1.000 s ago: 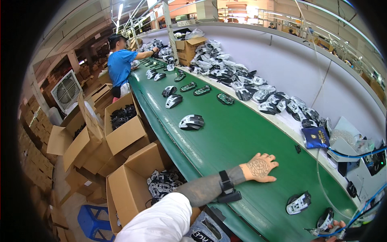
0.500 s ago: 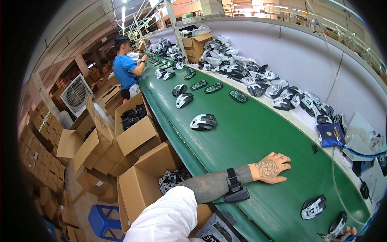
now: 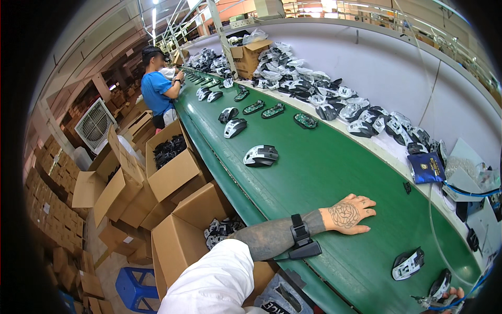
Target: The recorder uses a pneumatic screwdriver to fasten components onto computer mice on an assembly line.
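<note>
My left hand [image 3: 347, 215] lies palm down on the green conveyor belt [image 3: 324, 172], its fingers spread and nothing in them. A black band with a small device circles that wrist. At the lower right only the curled fingers of my right hand [image 3: 454, 294] show, beside a black-and-white computer mouse [image 3: 440, 284] and a metal fitting [image 3: 426, 301] with a blue hose. What those fingers grip is hidden in the dark rim. Between my hands sits another mouse [image 3: 408, 264], white and grey with a black side. Farther up the belt, left of my left hand, stands one more mouse [image 3: 261, 156].
Several mice and green circuit-board bases [image 3: 305, 121] stand up the belt. Bagged mouse shells [image 3: 361, 127] pile along the white ledge, near a blue packet [image 3: 426, 168]. Open cartons [image 3: 175, 235] and a blue stool [image 3: 135, 285] flank the belt's left. A co-worker [image 3: 157, 91] stands farther along.
The view has shifted slightly, so the scene sits a little higher and farther left. My left hand's fingers are spread a bit wider on the belt.
</note>
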Available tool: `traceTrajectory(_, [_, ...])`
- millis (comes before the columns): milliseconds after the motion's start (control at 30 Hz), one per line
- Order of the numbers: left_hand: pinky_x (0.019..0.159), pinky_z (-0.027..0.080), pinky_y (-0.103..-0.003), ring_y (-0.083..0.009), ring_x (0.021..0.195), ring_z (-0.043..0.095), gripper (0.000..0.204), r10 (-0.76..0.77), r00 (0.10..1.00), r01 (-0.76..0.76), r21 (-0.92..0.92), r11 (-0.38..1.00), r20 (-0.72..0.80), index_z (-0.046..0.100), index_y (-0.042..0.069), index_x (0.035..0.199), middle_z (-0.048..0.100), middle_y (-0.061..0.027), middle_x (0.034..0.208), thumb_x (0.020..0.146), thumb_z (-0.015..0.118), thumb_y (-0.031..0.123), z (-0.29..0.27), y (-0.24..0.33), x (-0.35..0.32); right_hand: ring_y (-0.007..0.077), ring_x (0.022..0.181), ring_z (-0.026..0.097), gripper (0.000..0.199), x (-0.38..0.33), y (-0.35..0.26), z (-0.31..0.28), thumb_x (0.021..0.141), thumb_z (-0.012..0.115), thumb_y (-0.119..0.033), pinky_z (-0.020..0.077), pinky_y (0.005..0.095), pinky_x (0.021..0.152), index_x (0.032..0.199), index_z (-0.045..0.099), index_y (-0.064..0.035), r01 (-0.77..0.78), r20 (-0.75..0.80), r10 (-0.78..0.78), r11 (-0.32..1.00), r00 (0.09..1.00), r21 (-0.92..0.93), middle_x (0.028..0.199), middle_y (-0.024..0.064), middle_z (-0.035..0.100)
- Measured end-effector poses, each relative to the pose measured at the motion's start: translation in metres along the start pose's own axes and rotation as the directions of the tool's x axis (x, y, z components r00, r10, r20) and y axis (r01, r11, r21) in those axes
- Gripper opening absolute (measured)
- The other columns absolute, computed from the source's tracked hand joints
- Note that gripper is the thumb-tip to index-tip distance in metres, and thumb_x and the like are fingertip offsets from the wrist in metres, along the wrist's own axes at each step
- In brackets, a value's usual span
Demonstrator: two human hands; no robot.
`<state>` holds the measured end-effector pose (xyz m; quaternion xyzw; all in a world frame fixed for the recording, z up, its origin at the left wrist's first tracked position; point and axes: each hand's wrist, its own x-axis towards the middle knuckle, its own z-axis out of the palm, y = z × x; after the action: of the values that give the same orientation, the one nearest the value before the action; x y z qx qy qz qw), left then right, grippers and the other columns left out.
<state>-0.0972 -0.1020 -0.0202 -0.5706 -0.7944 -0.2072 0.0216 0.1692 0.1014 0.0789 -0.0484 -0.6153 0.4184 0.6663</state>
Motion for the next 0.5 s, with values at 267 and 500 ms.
traceTrajectory(267, [0.098, 0.032, -0.043, -0.0311, 0.123, 0.038, 0.049, -0.004, 0.999, 0.005, -0.025, 1.0, 0.046, 0.05, 0.007, 0.12, 0.041, -0.0161, 0.132, 0.085, 0.054, 0.041, -0.0033, 0.0021, 0.0006, 0.0276, 0.073, 0.054, 0.045, -0.0007, 0.0008, 0.001, 0.088, 0.051, -0.024, 0.0483, 0.0352, 0.064, 0.116, 0.036, 0.007, 0.016, 0.017, -0.016, 1.0, 1.0, 0.014, 0.098, 0.0247, 0.053])
traceTrajectory(500, [0.099, 0.032, -0.043, -0.0312, 0.125, 0.038, 0.049, 0.013, 0.999, -0.011, -0.053, 0.999, 0.045, 0.05, 0.007, 0.12, 0.041, -0.0166, 0.133, 0.085, 0.054, 0.041, -0.0012, 0.0024, 0.0, 0.028, 0.073, 0.054, 0.045, -0.0011, 0.0013, 0.0012, 0.088, 0.052, -0.024, 0.0477, 0.0365, 0.064, 0.117, 0.036, 0.0056, 0.033, 0.032, -0.033, 0.999, 0.999, -0.001, 0.098, 0.0248, 0.052])
